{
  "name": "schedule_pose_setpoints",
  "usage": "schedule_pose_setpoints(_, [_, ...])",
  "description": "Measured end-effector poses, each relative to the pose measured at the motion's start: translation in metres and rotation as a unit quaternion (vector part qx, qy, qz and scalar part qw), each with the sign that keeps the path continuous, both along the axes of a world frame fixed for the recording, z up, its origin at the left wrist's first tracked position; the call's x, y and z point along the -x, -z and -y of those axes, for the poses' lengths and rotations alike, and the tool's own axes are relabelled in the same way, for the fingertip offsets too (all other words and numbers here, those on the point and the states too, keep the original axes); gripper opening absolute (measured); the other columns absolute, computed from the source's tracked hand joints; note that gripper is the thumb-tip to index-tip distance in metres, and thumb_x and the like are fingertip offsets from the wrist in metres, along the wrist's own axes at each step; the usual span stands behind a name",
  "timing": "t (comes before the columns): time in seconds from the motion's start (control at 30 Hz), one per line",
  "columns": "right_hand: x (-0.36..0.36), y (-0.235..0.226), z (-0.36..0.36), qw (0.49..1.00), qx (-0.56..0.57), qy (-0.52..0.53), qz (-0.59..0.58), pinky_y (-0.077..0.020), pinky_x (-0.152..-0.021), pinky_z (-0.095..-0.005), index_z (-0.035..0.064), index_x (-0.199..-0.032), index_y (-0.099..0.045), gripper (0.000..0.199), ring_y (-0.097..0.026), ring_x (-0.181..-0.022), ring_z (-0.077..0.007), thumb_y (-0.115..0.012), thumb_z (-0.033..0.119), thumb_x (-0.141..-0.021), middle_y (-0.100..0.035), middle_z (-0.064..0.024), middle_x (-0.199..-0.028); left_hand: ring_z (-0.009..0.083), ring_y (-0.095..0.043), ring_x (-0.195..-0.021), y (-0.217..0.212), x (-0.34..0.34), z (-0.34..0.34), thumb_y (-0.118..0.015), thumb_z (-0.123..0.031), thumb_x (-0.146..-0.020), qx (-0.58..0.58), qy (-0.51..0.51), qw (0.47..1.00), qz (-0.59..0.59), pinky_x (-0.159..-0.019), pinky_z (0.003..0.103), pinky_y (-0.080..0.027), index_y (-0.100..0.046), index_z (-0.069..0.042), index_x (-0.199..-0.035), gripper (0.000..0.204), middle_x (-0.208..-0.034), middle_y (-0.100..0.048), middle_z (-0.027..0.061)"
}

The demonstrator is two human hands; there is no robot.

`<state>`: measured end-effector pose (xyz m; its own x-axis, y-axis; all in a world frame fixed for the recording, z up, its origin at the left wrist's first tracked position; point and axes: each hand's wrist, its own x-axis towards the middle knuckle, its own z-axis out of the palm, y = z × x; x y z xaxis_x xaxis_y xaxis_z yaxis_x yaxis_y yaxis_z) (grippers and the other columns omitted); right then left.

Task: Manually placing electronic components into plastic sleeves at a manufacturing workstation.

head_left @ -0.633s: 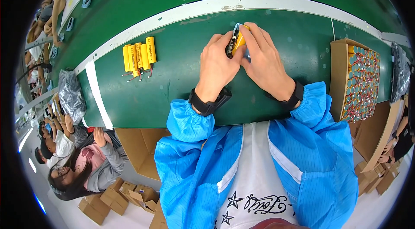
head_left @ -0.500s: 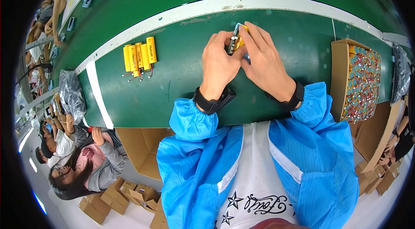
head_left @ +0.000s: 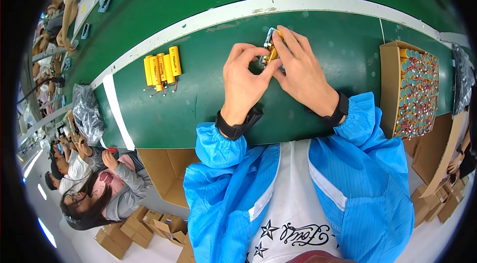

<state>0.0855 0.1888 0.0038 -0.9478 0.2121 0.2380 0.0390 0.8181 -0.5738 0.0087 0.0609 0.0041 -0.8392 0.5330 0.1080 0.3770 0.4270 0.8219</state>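
Above the green workbench, both hands meet at a small light-blue device housing [head_left: 267, 44] with dark and silvery parts inside. A yellow cylindrical battery [head_left: 279, 34] shows at its right side, partly under my right fingers. My right hand [head_left: 307, 76] closes over the housing and battery from the right, its fingers bent across the top. On the other side, my left hand [head_left: 244, 76] pinches at the housing, index fingertip on its left edge and thumb at its lower end. My palms and fingers hide much of the assembly.
Several yellow batteries [head_left: 162, 69] with thin leads lie on the bench [head_left: 208, 99] to the left. A carton [head_left: 390, 84] packed with more batteries stands at right. An open cardboard box [head_left: 166, 173] sits below the bench's front edge. Co-workers occupy the far left.
My left hand has shifted a little left and nearer, opening a gap between its thumb and index finger. My right hand still holds the housing in about the same place.
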Motion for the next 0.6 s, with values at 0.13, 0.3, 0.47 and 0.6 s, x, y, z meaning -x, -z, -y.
schedule_pose_setpoints(0.13, [-0.002, 0.001, -0.002, 1.0, 0.019, 0.016, 0.0, -0.0454, -0.098, -0.0411, -0.0048, -0.129, -0.051, 0.062, -0.046, -0.122, -0.0377, -0.071, 0.0, -0.07, -0.045, -0.0197, -0.137, 0.0237, -0.062, -0.076, -0.005, -0.009, -0.01, -0.077, -0.007, -0.072, -0.012, -0.034, 0.999, -0.003, -0.064, 0.034, -0.05, -0.069, -0.002, -0.084, 0.016, -0.09, -0.063, 0.0099])
schedule_pose_setpoints(0.3, [0.0, -0.004, -0.001, 1.0, 0.021, 0.019, 0.003, -0.0474, -0.095, -0.0408, -0.0034, -0.128, -0.052, 0.062, -0.05, -0.117, -0.0367, -0.072, 0.0, -0.07, -0.048, -0.0192, -0.134, 0.0281, -0.06, -0.079, -0.004, -0.009, -0.008, -0.073, -0.004, -0.072, 0.001, -0.046, 0.999, 0.006, -0.068, 0.037, -0.05, -0.07, -0.003, -0.084, 0.012, -0.089, -0.062, 0.01])
schedule_pose_setpoints(0.47, [0.002, -0.003, -0.002, 0.999, 0.012, 0.035, 0.001, -0.0502, -0.09, -0.0407, -0.0014, -0.126, -0.055, 0.06, -0.055, -0.109, -0.0353, -0.073, 0.001, -0.069, -0.051, -0.0177, -0.13, 0.0287, -0.058, -0.079, -0.005, -0.012, -0.01, -0.07, -0.001, -0.072, 0.033, -0.003, 0.991, -0.126, -0.069, 0.038, -0.048, -0.071, -0.003, -0.085, 0.013, -0.091, -0.061, 0.0092])
schedule_pose_setpoints(0.6, [0.002, -0.003, -0.002, 0.999, 0.011, 0.039, 0.001, -0.0513, -0.088, -0.0406, -0.0005, -0.124, -0.056, 0.058, -0.057, -0.107, -0.0346, -0.073, 0.002, -0.069, -0.053, -0.017, -0.128, 0.0287, -0.056, -0.081, -0.015, -0.01, -0.002, -0.069, -0.001, -0.073, 0.12, 0.082, 0.97, -0.196, -0.07, 0.038, -0.047, -0.071, -0.003, -0.084, 0.012, -0.096, -0.06, 0.0092])
